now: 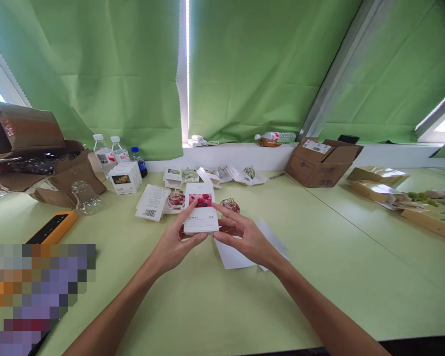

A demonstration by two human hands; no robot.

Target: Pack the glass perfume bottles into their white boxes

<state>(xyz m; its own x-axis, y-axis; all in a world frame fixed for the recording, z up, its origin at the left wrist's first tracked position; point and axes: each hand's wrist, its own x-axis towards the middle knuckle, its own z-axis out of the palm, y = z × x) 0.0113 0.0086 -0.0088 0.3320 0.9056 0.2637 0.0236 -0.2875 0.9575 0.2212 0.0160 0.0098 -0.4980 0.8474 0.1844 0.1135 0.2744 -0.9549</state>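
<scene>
While both hands meet above the middle of the pale green table (193, 311), a white carton with a red rose picture (201, 216) sits upright between them, its printed face toward the viewer. The left hand (172, 242) has its fingers curved partly open, gripping the carton's left side, with the index finger along the front and the thumb by the bottom edge. The right hand (250, 238) also has its fingers part-bent, holding the right side, with the index finger at the upper edge and the thumb near the lower corner.

Below the right hand lie white paper sheets (235, 256). Just left of the carton are a glass jar of red contents (177, 200) and a white card with a barcode (151, 201); a second red-filled jar (230, 203) stands just to its right. Farther left stands a stack of white cartons with a yellow flower picture (124, 180), near a clear empty jar (84, 199). On the far right sits an open cardboard box (315, 165).
</scene>
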